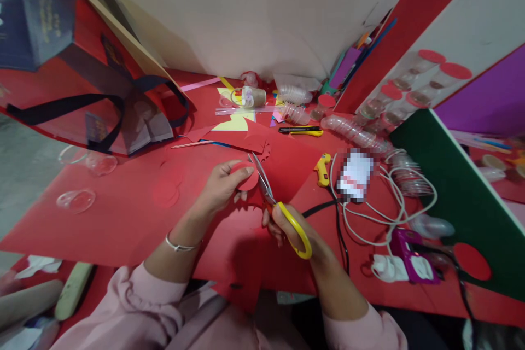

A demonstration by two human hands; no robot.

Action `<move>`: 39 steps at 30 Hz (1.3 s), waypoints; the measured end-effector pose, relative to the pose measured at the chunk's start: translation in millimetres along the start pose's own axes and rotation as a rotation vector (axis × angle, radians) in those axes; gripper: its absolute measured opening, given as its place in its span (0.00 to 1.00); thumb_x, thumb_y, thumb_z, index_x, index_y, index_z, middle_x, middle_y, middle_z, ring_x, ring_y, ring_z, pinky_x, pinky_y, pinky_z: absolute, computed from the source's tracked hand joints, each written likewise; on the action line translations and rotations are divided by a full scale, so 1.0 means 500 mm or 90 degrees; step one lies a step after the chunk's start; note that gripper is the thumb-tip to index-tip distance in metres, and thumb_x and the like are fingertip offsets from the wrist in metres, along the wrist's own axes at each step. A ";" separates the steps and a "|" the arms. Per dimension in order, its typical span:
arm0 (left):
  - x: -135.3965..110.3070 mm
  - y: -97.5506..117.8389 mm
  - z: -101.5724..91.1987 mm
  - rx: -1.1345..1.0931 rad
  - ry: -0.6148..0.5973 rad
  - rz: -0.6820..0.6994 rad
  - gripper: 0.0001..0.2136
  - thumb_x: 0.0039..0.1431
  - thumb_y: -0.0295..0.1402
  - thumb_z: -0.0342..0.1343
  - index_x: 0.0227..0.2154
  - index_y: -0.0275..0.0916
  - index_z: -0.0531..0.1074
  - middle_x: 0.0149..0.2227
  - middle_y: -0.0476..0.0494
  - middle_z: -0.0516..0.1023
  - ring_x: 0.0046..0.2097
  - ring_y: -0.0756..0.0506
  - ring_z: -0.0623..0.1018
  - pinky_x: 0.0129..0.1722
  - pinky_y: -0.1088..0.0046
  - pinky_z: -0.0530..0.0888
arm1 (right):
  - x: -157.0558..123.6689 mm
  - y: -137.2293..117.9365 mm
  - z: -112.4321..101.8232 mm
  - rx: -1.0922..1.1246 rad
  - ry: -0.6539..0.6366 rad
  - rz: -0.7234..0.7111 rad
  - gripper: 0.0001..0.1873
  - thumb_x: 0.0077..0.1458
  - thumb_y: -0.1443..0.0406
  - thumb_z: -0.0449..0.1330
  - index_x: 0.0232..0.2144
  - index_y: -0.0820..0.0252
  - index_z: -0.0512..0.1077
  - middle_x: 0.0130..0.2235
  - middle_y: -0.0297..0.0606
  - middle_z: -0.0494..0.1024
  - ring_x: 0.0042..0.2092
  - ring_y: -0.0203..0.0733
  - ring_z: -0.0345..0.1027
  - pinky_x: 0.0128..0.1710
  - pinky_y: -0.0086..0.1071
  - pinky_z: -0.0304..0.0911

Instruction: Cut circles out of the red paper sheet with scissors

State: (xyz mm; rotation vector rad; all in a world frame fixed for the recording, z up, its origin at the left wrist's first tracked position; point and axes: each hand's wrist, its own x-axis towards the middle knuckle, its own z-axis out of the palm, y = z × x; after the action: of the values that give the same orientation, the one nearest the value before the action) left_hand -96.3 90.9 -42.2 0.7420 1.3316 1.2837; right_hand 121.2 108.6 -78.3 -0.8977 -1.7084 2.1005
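My left hand (pixel 223 183) pinches a red paper circle (pixel 247 178) at the middle of the view, above a large red paper sheet (pixel 123 219). My right hand (pixel 293 229) grips yellow-handled scissors (pixel 283 210), fingers through the loops. The metal blades point up and left and meet the right edge of the circle. Both wrists come out of pink sleeves; the left one wears a thin bracelet.
A yellow glue gun (pixel 322 168), white cables (pixel 385 213) and a purple plug strip (pixel 406 257) lie to the right. Clear plastic cups (pixel 353 131) and a utility knife (pixel 301 130) sit behind. A red box with dark ribbon (pixel 82 98) stands left; a green board (pixel 459 202) leans right.
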 end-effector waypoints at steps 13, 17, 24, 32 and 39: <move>0.004 0.000 -0.017 0.015 -0.019 -0.028 0.12 0.59 0.41 0.63 0.28 0.38 0.73 0.17 0.51 0.73 0.14 0.53 0.67 0.13 0.79 0.59 | -0.005 -0.007 -0.004 -0.031 0.002 0.003 0.39 0.63 0.32 0.51 0.32 0.62 0.71 0.21 0.25 0.60 0.19 0.31 0.57 0.19 0.26 0.59; 0.005 0.000 -0.020 0.017 -0.018 -0.038 0.12 0.59 0.42 0.64 0.29 0.38 0.74 0.17 0.52 0.73 0.13 0.53 0.67 0.12 0.80 0.59 | -0.006 -0.009 -0.003 -0.028 0.005 0.014 0.38 0.63 0.32 0.51 0.32 0.62 0.71 0.21 0.25 0.59 0.19 0.30 0.56 0.19 0.25 0.58; 0.002 0.012 -0.016 0.005 -0.009 -0.067 0.12 0.55 0.41 0.66 0.28 0.38 0.73 0.17 0.53 0.72 0.13 0.53 0.67 0.12 0.80 0.58 | -0.007 -0.015 -0.002 -0.033 0.013 0.020 0.40 0.60 0.30 0.52 0.30 0.62 0.70 0.20 0.25 0.59 0.18 0.30 0.55 0.17 0.25 0.57; 0.001 0.022 -0.021 0.002 -0.018 -0.080 0.13 0.52 0.41 0.67 0.29 0.38 0.73 0.17 0.54 0.70 0.13 0.53 0.69 0.11 0.80 0.59 | -0.009 -0.022 -0.006 -0.050 0.014 0.041 0.42 0.57 0.28 0.53 0.29 0.63 0.71 0.20 0.27 0.61 0.18 0.30 0.55 0.16 0.25 0.56; 0.004 0.015 -0.034 0.032 -0.039 -0.070 0.12 0.55 0.42 0.65 0.30 0.37 0.75 0.17 0.52 0.72 0.13 0.54 0.66 0.12 0.80 0.56 | -0.007 -0.010 -0.013 -0.067 0.002 0.043 0.42 0.56 0.27 0.52 0.29 0.61 0.71 0.20 0.27 0.62 0.18 0.31 0.56 0.15 0.25 0.56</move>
State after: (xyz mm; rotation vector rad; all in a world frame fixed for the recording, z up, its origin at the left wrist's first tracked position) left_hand -114.4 89.7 -38.6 0.7264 1.3404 1.1352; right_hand 127.0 112.9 -73.2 -1.0013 -1.8260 2.0670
